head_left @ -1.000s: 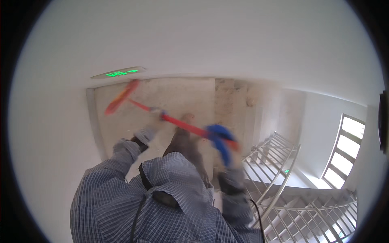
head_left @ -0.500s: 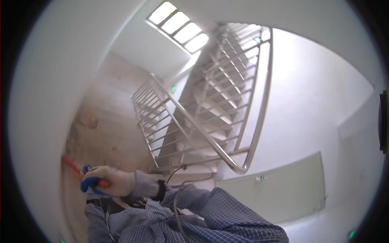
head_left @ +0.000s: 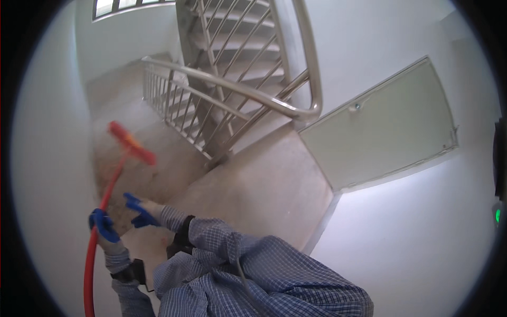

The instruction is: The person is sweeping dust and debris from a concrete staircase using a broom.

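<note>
A red broom (head_left: pixel 132 143) with a long red handle (head_left: pixel 109 191) reaches down to the concrete landing at the left. My left hand (head_left: pixel 103 224), in a blue glove, is closed around the handle low down. My right hand (head_left: pixel 138 208), also gloved in blue, hovers just to the right of the handle with its fingers spread and nothing in it. Both arms wear a blue checked shirt (head_left: pixel 253 274) with dark bands at the wrists.
A steel stair railing (head_left: pixel 248 95) runs across the middle, with stairs (head_left: pixel 232 31) rising behind it. A pale grey door (head_left: pixel 380 127) sits in the white wall at the right. The concrete landing floor (head_left: pixel 259 185) lies below. A window (head_left: pixel 132 5) is at the top left.
The view has swung round from a wall to the stairwell and landing. The broom head now points down at the floor on the left, and my right hand has come off the handle.
</note>
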`<action>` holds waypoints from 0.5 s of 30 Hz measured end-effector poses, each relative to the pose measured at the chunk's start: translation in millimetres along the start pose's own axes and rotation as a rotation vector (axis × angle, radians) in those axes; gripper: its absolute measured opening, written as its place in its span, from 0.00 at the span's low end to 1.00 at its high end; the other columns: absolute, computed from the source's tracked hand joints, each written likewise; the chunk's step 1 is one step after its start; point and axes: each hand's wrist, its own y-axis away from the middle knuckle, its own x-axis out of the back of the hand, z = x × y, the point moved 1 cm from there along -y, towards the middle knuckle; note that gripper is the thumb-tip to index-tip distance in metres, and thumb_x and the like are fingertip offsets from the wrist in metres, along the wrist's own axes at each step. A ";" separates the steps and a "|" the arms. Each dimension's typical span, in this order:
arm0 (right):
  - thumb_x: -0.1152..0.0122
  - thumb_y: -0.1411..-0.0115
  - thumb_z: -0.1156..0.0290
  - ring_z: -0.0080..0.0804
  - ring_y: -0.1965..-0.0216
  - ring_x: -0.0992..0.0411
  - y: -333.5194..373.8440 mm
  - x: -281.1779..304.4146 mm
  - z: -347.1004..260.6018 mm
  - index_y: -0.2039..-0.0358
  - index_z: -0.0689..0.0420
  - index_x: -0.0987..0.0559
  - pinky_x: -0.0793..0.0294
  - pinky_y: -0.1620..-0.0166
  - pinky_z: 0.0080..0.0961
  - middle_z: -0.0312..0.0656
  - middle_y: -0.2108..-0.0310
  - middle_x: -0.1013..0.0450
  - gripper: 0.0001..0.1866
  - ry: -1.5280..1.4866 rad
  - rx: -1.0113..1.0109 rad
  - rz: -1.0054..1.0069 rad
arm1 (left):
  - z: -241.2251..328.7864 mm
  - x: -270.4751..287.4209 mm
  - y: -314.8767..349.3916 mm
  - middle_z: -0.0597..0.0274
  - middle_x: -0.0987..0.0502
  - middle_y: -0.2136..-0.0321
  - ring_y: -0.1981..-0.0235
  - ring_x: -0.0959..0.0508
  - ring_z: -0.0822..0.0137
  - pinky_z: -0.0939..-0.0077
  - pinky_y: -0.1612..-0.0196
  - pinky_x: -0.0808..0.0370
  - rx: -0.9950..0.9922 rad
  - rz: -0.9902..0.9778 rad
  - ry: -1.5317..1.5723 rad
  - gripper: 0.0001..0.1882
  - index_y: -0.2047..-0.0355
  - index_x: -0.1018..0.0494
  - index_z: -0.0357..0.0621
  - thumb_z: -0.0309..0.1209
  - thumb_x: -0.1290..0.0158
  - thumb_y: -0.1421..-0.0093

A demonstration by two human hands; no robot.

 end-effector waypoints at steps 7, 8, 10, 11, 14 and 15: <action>0.58 0.39 0.71 0.25 0.76 0.36 5.0 83.0 54.2 0.53 0.53 0.37 0.32 0.71 0.24 0.35 0.77 0.36 0.14 -1.077 0.323 0.669 | 86.0 -80.7 28.7 0.52 0.30 0.65 0.77 0.22 0.66 0.67 0.66 0.21 0.659 -0.575 0.241 0.05 0.64 0.35 0.39 0.25 0.53 0.40; 0.58 0.39 0.71 0.23 0.79 0.38 23.9 107.0 67.0 0.57 0.52 0.35 0.34 0.73 0.20 0.32 0.80 0.39 0.10 -0.993 0.277 0.759 | 105.9 -81.2 17.7 0.52 0.30 0.65 0.77 0.22 0.66 0.67 0.66 0.21 0.676 -0.560 0.195 0.05 0.64 0.35 0.39 0.25 0.53 0.40; 0.57 0.39 0.69 0.24 0.80 0.39 54.3 169.4 130.4 0.65 0.50 0.36 0.35 0.73 0.21 0.31 0.82 0.41 0.03 -1.182 0.257 0.728 | 136.8 -109.2 3.5 0.51 0.30 0.67 0.80 0.23 0.67 0.72 0.70 0.20 0.646 -0.908 0.425 0.04 0.68 0.35 0.36 0.24 0.53 0.42; 0.55 0.40 0.67 0.24 0.82 0.40 102.9 222.7 159.5 0.73 0.48 0.37 0.36 0.74 0.21 0.30 0.85 0.43 0.05 -1.339 0.247 0.701 | 139.9 -120.1 9.9 0.51 0.30 0.67 0.80 0.23 0.67 0.72 0.70 0.20 0.653 -0.896 0.403 0.04 0.68 0.35 0.36 0.24 0.53 0.42; 0.51 0.41 0.63 0.28 0.82 0.37 134.4 257.4 202.3 0.84 0.46 0.37 0.33 0.74 0.22 0.30 0.87 0.42 0.14 -1.406 0.062 0.944 | 125.9 -157.1 41.9 0.52 0.30 0.70 0.84 0.26 0.70 0.76 0.73 0.20 0.804 -1.076 0.252 0.04 0.72 0.33 0.32 0.22 0.54 0.42; 0.51 0.41 0.63 0.28 0.82 0.37 144.0 265.5 202.3 0.84 0.46 0.37 0.33 0.74 0.22 0.30 0.87 0.42 0.14 -1.417 0.057 0.950 | 108.5 -164.2 58.7 0.54 0.30 0.72 0.85 0.26 0.72 0.76 0.73 0.20 0.839 -1.070 0.266 0.05 0.73 0.33 0.32 0.22 0.54 0.42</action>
